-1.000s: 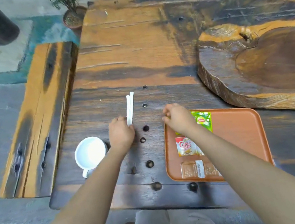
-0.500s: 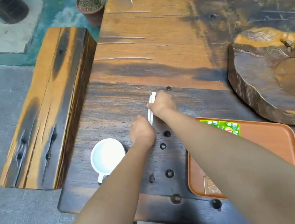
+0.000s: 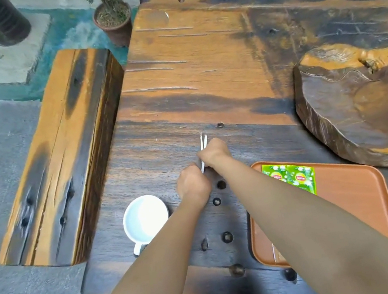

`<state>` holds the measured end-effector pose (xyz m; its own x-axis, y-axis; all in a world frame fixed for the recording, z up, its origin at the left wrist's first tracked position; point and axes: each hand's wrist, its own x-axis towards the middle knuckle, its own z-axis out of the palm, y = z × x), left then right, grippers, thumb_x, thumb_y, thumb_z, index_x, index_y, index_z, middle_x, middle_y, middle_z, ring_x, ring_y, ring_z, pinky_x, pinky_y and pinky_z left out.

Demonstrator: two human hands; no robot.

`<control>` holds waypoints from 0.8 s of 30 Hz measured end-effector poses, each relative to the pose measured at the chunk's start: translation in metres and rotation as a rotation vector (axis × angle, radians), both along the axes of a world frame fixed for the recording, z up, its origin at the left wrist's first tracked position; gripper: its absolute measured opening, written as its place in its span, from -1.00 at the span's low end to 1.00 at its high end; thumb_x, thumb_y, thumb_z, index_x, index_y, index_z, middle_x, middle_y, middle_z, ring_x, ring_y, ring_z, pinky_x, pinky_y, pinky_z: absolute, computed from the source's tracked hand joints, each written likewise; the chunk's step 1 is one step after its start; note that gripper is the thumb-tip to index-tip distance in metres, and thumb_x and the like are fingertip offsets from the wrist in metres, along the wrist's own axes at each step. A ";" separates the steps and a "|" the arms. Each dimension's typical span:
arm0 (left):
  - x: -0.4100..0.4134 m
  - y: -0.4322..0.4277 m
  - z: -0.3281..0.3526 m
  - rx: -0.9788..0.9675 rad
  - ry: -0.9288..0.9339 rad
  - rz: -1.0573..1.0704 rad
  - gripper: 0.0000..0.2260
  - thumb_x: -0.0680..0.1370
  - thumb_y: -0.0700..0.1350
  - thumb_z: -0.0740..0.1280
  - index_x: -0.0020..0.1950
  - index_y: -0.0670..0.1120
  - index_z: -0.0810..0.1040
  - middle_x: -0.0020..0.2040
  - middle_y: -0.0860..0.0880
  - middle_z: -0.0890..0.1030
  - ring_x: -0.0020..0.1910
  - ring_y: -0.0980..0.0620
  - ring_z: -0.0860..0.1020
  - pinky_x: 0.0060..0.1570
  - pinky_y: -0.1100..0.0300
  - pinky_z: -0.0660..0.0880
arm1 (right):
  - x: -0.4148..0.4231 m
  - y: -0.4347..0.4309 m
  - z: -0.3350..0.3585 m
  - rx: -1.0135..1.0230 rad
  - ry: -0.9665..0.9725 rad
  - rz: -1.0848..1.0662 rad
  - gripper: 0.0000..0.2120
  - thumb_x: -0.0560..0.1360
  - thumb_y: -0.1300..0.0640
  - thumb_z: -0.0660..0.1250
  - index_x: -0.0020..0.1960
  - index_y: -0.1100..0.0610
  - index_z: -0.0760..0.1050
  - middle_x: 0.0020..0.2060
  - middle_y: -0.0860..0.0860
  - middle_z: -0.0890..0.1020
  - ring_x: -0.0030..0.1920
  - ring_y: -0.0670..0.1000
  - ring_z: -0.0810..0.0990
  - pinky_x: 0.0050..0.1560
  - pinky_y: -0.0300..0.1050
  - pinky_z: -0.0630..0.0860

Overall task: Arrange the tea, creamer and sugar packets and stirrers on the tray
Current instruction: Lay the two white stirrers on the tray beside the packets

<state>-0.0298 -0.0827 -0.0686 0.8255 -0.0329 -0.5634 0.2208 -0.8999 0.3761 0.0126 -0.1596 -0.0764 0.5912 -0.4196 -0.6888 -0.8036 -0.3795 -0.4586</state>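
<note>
Two thin white stirrers (image 3: 203,142) stick up edge-on from between my hands, left of the tray. My right hand (image 3: 214,152) is closed around their middle. My left hand (image 3: 192,185) is closed on their near end, just below the right hand. The orange tray (image 3: 353,186) lies to the right on the dark wooden table (image 3: 153,153). Two green tea packets (image 3: 290,178) lie side by side at the tray's far left corner. My right forearm hides the other packets; only a pale sliver (image 3: 276,255) shows near the tray's front left.
A white cup (image 3: 145,219) stands left of my left hand, handle toward me. A thick wooden slab (image 3: 361,108) rises behind the tray on the right. A wooden bench (image 3: 60,153) runs along the table's left side. A potted plant (image 3: 112,19) stands on the floor beyond.
My right hand left the tray and crossed left to the stirrers, closing on them above my left hand. The stirrers have tilted up on edge. The view shifted left.
</note>
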 end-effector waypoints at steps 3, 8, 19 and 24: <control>0.001 0.001 0.005 -0.060 0.031 0.010 -0.83 0.45 -0.22 0.23 0.01 -0.16 0.52 0.02 -0.19 0.63 0.03 -0.21 0.57 -0.05 0.08 0.48 | -0.006 -0.011 0.004 0.078 -0.016 -0.030 -0.83 0.42 0.20 0.29 -0.34 0.15 0.40 -0.36 0.12 0.54 -0.32 0.13 0.53 -0.22 -0.08 0.49; 0.008 -0.006 0.026 -0.292 0.123 0.129 -0.88 0.42 -0.24 0.32 -0.15 -0.03 0.57 -0.16 -0.10 0.62 -0.10 -0.12 0.59 -0.05 0.11 0.52 | -0.016 -0.038 0.030 0.224 -0.080 -0.082 -0.76 0.44 0.21 0.34 -0.36 0.14 0.35 -0.49 0.08 0.46 -0.49 -0.02 0.40 -0.44 -0.20 0.38; -0.013 -0.058 0.083 -0.783 0.427 0.116 -0.82 0.54 -0.24 0.27 -0.27 -0.11 0.50 -0.33 -0.08 0.53 -0.50 0.16 0.54 -0.49 0.36 0.55 | -0.084 -0.099 0.085 0.191 -0.417 -0.235 -0.66 0.48 0.18 0.33 -0.41 0.12 0.31 -0.50 0.06 0.45 -0.53 -0.07 0.40 -0.47 -0.24 0.30; -0.039 -0.090 0.096 -0.839 0.443 0.073 -0.77 0.56 -0.29 0.22 -0.30 -0.13 0.48 -0.41 -0.05 0.57 -0.57 0.19 0.53 -0.52 0.34 0.53 | -0.128 -0.124 0.101 0.286 -0.530 -0.412 -0.70 0.52 0.22 0.29 -0.37 0.17 0.35 -0.57 0.01 0.46 -0.69 -0.23 0.40 -0.63 -0.39 0.31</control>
<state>-0.0687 -0.1727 0.0272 0.5586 -0.5255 -0.6418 0.5436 -0.3525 0.7618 -0.1158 -0.2841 0.0244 0.7088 -0.5262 -0.4698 -0.4978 0.0988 -0.8616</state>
